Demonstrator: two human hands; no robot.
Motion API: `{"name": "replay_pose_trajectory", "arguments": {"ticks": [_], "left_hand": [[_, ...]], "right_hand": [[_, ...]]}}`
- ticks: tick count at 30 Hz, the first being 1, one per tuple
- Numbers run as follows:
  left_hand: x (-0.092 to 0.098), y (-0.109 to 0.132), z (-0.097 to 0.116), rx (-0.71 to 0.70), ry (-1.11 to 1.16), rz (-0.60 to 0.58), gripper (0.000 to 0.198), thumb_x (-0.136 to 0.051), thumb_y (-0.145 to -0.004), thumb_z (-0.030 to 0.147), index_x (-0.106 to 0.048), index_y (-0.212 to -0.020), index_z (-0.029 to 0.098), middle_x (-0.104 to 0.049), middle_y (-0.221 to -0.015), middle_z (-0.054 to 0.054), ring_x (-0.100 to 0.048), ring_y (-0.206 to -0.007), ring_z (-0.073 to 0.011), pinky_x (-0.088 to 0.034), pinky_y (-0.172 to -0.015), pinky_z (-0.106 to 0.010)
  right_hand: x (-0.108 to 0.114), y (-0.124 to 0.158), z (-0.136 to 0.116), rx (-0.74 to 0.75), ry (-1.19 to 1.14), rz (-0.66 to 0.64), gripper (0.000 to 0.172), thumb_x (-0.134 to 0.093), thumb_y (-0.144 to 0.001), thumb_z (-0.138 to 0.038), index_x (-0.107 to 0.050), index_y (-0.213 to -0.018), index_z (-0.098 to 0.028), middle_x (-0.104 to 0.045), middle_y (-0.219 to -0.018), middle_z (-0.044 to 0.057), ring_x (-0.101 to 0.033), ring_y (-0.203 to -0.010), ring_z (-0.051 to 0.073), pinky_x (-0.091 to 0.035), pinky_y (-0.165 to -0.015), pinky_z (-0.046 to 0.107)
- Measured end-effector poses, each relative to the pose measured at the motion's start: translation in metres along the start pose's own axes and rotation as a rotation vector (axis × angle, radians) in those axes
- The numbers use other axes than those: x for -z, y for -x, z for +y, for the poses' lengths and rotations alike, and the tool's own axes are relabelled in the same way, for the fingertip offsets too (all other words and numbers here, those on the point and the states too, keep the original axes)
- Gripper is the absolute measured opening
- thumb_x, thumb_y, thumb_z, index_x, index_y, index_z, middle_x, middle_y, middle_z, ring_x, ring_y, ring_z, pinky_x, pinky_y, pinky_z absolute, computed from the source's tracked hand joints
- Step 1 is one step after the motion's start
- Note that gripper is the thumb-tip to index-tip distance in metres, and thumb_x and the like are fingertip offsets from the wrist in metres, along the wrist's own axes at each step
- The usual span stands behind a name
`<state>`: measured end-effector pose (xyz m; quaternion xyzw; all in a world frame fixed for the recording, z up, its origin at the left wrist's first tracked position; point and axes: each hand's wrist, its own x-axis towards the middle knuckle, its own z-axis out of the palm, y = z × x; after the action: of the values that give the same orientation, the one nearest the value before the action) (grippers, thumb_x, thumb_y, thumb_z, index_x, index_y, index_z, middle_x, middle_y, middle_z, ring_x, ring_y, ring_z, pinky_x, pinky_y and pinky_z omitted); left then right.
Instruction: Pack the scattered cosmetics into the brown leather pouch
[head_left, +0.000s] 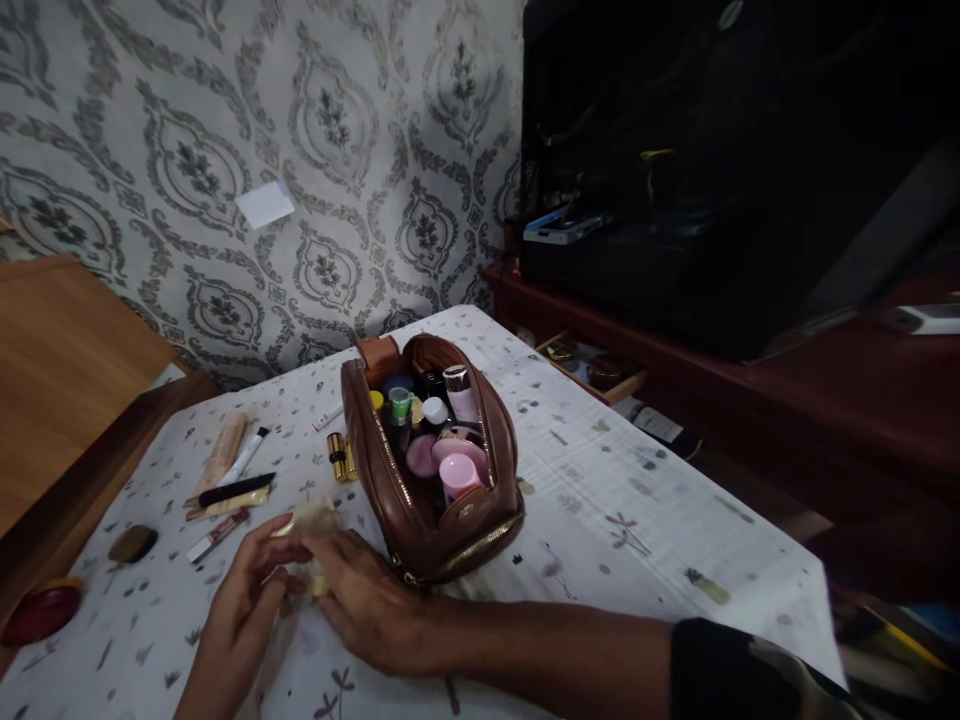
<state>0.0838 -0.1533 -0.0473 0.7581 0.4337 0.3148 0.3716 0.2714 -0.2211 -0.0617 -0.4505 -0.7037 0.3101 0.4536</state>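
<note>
My left hand (244, 600) and my right hand (367, 600) meet low on the table (637, 500), both closed around a small pale, crumpled thing (307, 525) that I cannot name. Just right of them stands an open brown leather pouch (427, 530), unzipped. It is packed with several small jars, tubes and bottles with pink, white and green caps (457, 470). My right forearm reaches in from the lower right, in a dark sleeve.
Pens, tubes and sticks (229, 480) lie left of the pouch, with two gold lipsticks (341, 457), a dark oval compact (133, 544) and a red round lid (41, 612). A dark wooden cabinet (750, 400) with an open drawer stands at the right. A patterned wall is behind.
</note>
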Motion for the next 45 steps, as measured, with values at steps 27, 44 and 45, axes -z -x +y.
{"name": "replay_pose_trajectory", "arguments": {"ticks": [27, 44, 45], "left_hand": [[-0.01, -0.069, 0.08, -0.767, -0.704, 0.055, 0.051, -0.042, -0.105, 0.028, -0.034, -0.155, 0.033, -0.042, -0.16, -0.005, -0.035, -0.15, -0.0248, -0.031, -0.124, -0.051], [-0.034, -0.088, 0.086, -0.936, -0.46, -0.137, 0.042, -0.037, -0.107, 0.032, -0.045, -0.148, 0.027, -0.042, -0.159, -0.01, -0.032, -0.152, -0.0248, -0.034, -0.122, -0.046], [-0.036, -0.088, 0.085, -0.934, -0.421, -0.119, 0.04, -0.036, -0.107, 0.033, -0.047, -0.145, 0.027, -0.044, -0.158, -0.01, -0.033, -0.151, -0.0241, -0.034, -0.121, -0.045]], "right_hand": [[-0.008, -0.006, 0.003, -0.009, -0.272, 0.116, 0.042, -0.091, -0.069, -0.038, -0.062, -0.094, -0.02, -0.057, -0.101, 0.0, -0.054, -0.097, 0.017, -0.042, -0.086, 0.027], [0.045, 0.008, -0.043, 0.132, -0.58, -0.283, 0.049, -0.079, -0.082, -0.045, -0.069, -0.123, -0.02, -0.059, -0.109, 0.003, -0.054, -0.09, 0.011, -0.045, -0.073, 0.016], [0.053, 0.011, -0.047, 0.136, -0.572, -0.275, 0.049, -0.077, -0.084, -0.045, -0.069, -0.124, -0.019, -0.06, -0.11, 0.004, -0.055, -0.091, 0.011, -0.046, -0.074, 0.017]]}}
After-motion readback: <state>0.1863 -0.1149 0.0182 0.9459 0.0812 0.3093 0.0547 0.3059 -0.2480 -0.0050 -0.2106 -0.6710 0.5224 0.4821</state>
